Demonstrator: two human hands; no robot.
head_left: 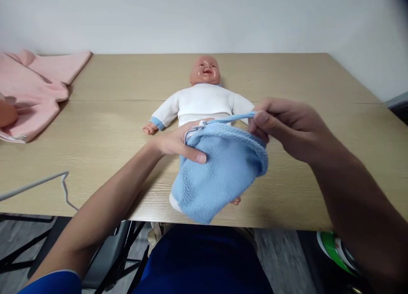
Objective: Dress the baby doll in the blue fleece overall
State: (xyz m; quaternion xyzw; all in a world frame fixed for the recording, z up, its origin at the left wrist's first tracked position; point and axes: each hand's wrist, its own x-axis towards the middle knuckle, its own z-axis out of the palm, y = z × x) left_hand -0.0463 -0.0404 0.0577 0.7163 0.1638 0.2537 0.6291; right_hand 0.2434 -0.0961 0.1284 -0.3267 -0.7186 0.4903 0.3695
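Observation:
A blue knitted hat [219, 170] hangs over the lower body of a baby doll [205, 100] that lies face up on the table. My left hand [183, 143] grips the hat's left side, thumb on the outer face and the other fingers mostly hidden behind the rim. At the right, my right hand [277, 126] is closed in a pinch on a thin blue cord [237, 117] stretched above the rim. The doll wears a white top with blue cuffs. One doll foot [236, 201] shows below the hat. A white patch [174, 202] peeks out at the lower left; I cannot tell what it belongs to.
A pink garment [38, 89] lies at the far left of the wooden table [318, 158], with a skin-coloured rounded object [7, 113] at its edge. A bent grey-white rod [38, 184] lies near the front left. Below the table edge stands a dark folding chair [102, 255].

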